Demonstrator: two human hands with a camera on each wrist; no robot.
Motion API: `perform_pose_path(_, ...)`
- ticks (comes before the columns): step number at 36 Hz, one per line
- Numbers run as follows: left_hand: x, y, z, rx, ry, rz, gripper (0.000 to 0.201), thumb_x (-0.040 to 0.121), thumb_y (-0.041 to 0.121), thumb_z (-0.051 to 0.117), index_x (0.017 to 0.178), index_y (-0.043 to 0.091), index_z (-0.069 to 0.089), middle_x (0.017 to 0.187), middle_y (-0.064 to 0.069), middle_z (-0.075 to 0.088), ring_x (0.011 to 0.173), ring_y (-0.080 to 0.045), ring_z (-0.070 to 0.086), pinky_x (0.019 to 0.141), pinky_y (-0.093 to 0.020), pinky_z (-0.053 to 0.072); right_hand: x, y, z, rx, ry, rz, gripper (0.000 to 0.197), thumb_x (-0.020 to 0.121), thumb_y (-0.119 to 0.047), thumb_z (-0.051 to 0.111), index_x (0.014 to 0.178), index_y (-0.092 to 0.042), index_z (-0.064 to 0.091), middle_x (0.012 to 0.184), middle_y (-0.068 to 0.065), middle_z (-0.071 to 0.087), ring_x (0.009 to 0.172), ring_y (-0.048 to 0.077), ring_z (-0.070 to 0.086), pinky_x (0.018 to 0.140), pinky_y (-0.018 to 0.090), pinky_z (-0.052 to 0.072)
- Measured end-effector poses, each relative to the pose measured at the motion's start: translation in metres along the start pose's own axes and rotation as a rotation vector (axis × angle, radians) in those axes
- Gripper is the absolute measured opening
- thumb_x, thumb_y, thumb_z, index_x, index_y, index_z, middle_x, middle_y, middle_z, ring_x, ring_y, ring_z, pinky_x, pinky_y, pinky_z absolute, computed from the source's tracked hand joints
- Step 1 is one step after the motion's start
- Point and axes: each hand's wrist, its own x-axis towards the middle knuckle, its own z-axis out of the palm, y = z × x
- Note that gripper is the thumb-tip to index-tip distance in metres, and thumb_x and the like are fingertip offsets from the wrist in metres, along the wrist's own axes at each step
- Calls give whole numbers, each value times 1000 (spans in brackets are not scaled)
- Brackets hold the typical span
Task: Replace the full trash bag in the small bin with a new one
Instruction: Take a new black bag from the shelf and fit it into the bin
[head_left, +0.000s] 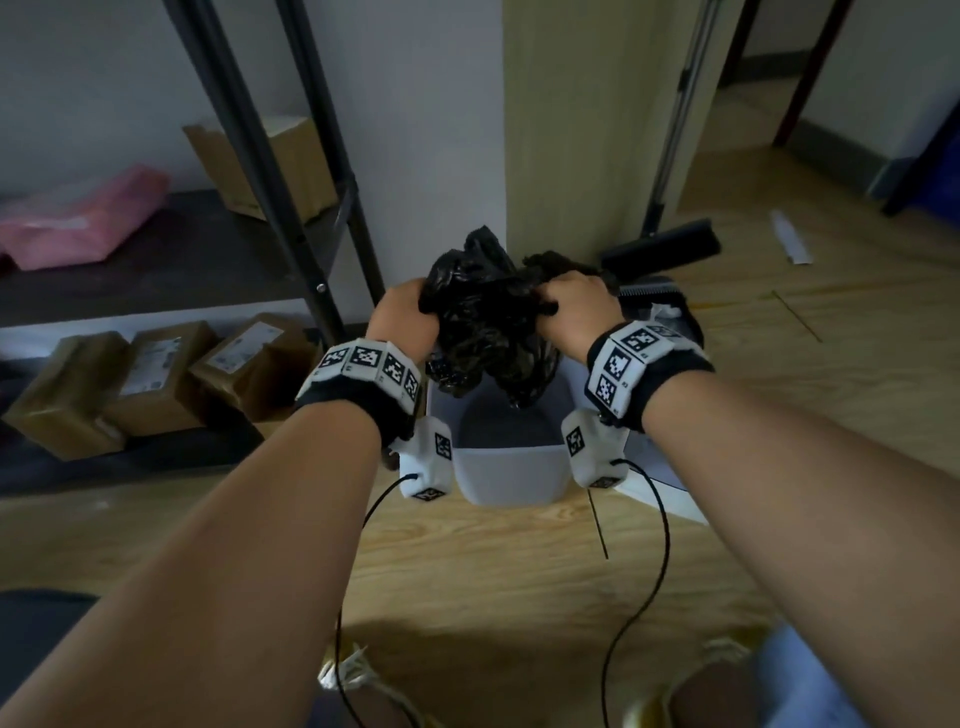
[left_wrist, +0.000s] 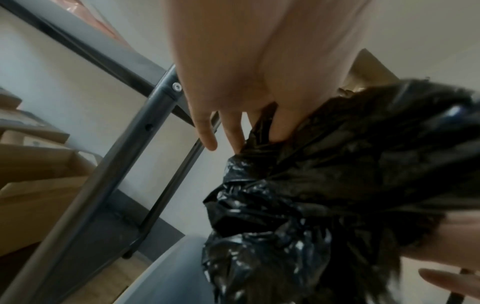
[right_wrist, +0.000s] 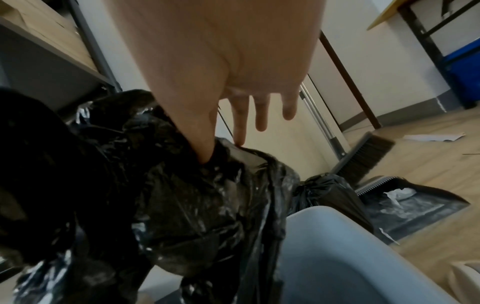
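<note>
Black trash bag (head_left: 488, 322) held crumpled above the open grey bin (head_left: 511, 467) on the floor. Left hand (head_left: 402, 319) and right hand (head_left: 576, 306) each pinching bunched plastic at the bag's upper edges. Tied full bag (right_wrist: 330, 193) just right of the bin, beside dustpan (right_wrist: 413, 205).

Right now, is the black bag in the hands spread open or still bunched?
Bunched. The black trash bag hangs crumpled above the small gray bin, gripped by the left hand and right hand; no open mouth shows.
</note>
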Motion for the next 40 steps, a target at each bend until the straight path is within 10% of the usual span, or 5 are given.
perform_pose_path(9,11,-10,17,32,46,-228,43,98,21,42,139,10,37,134,-19,52,119,-37,54,92,-36,42,3,11,-6,197,46,184,39,93,-22,47,57,-14,36,62,4,42,69,27,53,58,29,37)
perform_pose_path(16,5,-3,25,-35,-27,-86,26,90,37,54,107,22,66,115,-6,67,109,-28,62,98,-41,48,7,18,-9,308,-20,368,48,95,-30,49,53,-11,34,54,5,39,47,22,39,45,30,25)
perform_pose_path(24,-12,9,39,59,-445,5,68,73,57,71,131,28,53,129,4,58,118,-16,55,99,-28,39,11,10,-6,338,-59,464,45,96,-35,48,60,-9,40,63,8,48,63,28,50,53,30,33)
perform_pose_path(31,-3,7,41,231,-216,32,24,91,28,56,107,13,68,103,-11,68,100,-30,64,82,-33,48,10,7,-7,457,-27,439,46,101,-30,37,60,-8,39,64,10,46,62,28,48,65,30,39)
perform_pose_path(40,16,20,15,56,-78,53,16,97,15,44,85,5,50,89,-12,53,84,-26,52,69,-26,30,-3,21,-7,279,-96,405,39,94,-9,48,133,-8,55,136,15,56,121,34,54,98,35,43)
